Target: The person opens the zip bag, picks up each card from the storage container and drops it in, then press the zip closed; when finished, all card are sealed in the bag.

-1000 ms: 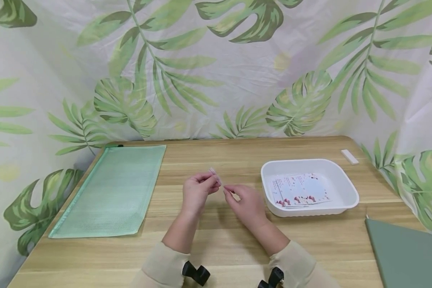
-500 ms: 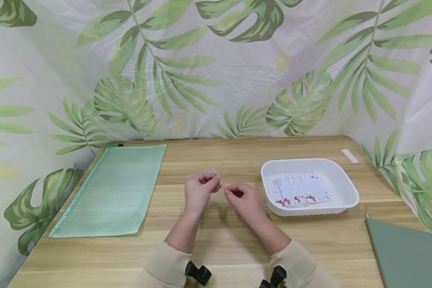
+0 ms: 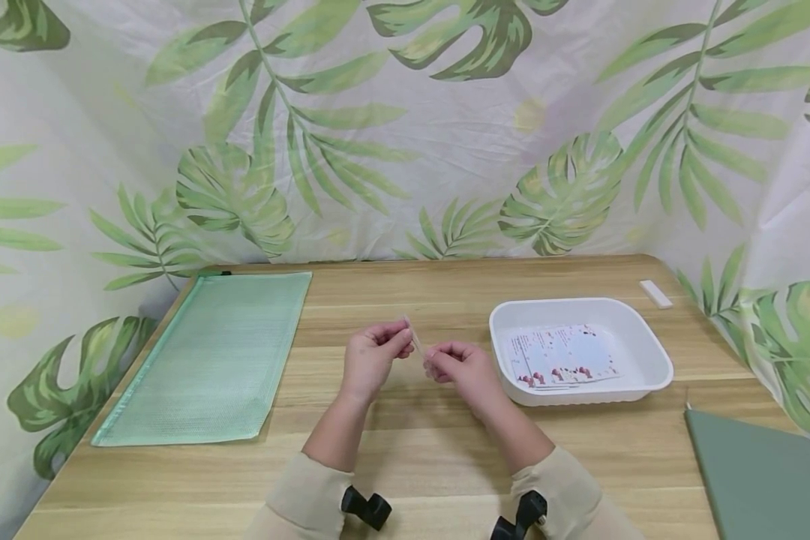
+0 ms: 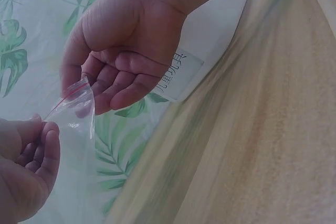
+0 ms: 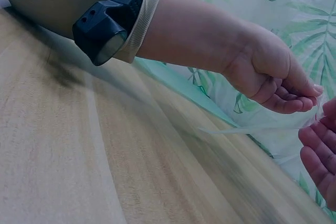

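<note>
A small clear zip-seal plastic bag [image 4: 79,103] with a red line along its mouth spans the space between both hands above the table. My left hand [image 3: 371,356] pinches one end of the mouth between thumb and index finger, its other fingers curled. My right hand [image 3: 466,373] pinches the opposite end, thumb against fingers, as the left wrist view shows. Seen from the head, the bag appears nearly edge-on as a thin slanted strip. In the right wrist view its clear film stretches out from the fingers of the right hand [image 5: 323,156].
To the right stands a white tray [image 3: 651,367] holding printed cards [image 3: 567,356]; its side has a label [image 4: 181,74]. A green mesh zip pouch [image 3: 202,360] lies left. A white block [image 3: 656,294] and a grey-green flat folder or book [image 3: 763,465] lie at the right.
The right hand has turned and now grips the bag's near end with its fingers more gathered. The left hand shifted slightly right, then back, and the bag turned more edge-on.
</note>
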The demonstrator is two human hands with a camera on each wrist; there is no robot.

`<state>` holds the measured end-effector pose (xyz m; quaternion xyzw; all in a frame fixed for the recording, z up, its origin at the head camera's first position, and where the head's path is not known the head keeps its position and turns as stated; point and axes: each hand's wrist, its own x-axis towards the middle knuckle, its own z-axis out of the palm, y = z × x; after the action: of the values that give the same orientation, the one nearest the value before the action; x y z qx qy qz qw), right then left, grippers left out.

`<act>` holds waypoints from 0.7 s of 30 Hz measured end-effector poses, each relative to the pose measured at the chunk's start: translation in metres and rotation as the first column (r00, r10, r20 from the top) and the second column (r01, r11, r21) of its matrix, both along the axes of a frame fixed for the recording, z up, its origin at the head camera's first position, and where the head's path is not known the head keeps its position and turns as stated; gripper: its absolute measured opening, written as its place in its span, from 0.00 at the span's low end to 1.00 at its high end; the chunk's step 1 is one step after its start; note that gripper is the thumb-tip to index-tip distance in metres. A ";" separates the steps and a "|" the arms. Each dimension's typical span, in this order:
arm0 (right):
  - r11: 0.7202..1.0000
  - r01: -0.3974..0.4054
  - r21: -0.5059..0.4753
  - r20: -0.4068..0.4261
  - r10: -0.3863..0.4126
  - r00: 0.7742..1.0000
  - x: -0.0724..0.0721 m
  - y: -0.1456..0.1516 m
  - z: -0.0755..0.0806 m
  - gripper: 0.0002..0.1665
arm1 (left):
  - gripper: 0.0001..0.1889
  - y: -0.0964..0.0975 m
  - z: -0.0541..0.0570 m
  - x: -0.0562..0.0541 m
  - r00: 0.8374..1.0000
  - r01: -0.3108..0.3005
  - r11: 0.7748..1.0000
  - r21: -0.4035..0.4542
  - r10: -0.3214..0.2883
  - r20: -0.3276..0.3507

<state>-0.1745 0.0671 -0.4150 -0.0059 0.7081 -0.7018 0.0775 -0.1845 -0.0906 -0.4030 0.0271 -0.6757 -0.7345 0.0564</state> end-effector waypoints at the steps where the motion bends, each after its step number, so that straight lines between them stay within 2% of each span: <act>1: 1.000 -0.002 0.001 0.002 0.002 1.000 0.000 0.000 0.000 0.10 | 0.11 0.000 0.000 0.000 1.000 0.004 1.000 -0.003 -0.004 -0.002; 8: 0.996 -0.053 0.078 -0.037 0.056 0.998 -0.001 0.000 -0.003 0.09 | 0.14 -0.001 -0.001 0.000 0.999 0.033 0.999 -0.036 -0.032 0.023; 14: 0.984 -0.087 0.156 -0.073 0.099 0.992 -0.002 -0.001 -0.006 0.12 | 0.14 -0.001 -0.003 0.000 0.998 0.058 0.996 -0.070 -0.057 0.025; 18: 0.975 -0.060 0.216 -0.094 0.082 0.992 -0.002 -0.002 -0.008 0.10 | 0.13 0.000 -0.004 0.000 0.997 0.062 0.994 -0.086 -0.059 0.040; 21: 0.975 -0.037 0.220 -0.105 0.062 0.993 -0.002 -0.004 -0.010 0.09 | 0.13 -0.001 -0.004 0.000 0.996 0.069 0.994 -0.088 -0.064 0.061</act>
<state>-0.1764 0.0634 -0.4249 -0.0541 0.7836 -0.6164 0.0558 -0.1844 -0.0913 -0.4073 0.0231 -0.7100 -0.7037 0.0134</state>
